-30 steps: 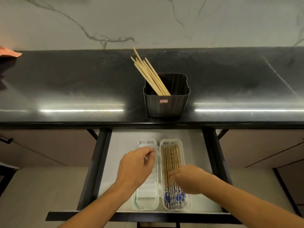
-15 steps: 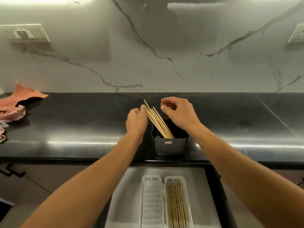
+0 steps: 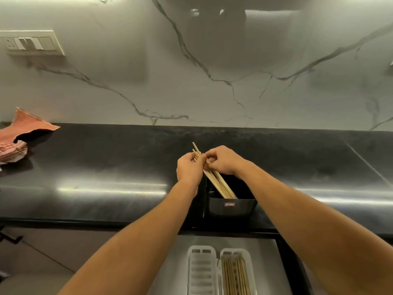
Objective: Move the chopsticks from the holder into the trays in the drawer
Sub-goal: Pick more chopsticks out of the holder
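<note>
Chopsticks (image 3: pixel 219 184), a bundle of pale wooden sticks, lean up and to the left out of the black holder (image 3: pixel 230 206), lower ends inside it, upper ends sticking out above its far left rim. The left hand (image 3: pixel 189 168) is curled around the upper part of the bundle from the left of the holder, fingers wrapped over the sticks so the tips poke out above the knuckles. The right hand (image 3: pixel 222 160) meets it from the other side, directly above the holder's far rim, its fingers bent and pinched onto the same sticks just beside the left hand; the two hands touch or nearly touch. The holder stands on the black countertop (image 3: pixel 106 167), close to its near edge, with a small red label on its front wall. Below and in front of the holder the drawer (image 3: pixel 268 262) is open. Two white trays lie side by side in it: the left tray (image 3: pixel 201 271) shows only its ribbed floor, and the right tray (image 3: pixel 235 253), directly in front of the holder, has chopsticks lying lengthwise in it. Far to the left of the holder, a crumpled reddish cloth (image 3: pixel 19 135) sits on the countertop. Behind the holder rises a white marble wall (image 3: pixel 212 71), with a switch plate (image 3: pixel 32 42) at upper left.
</note>
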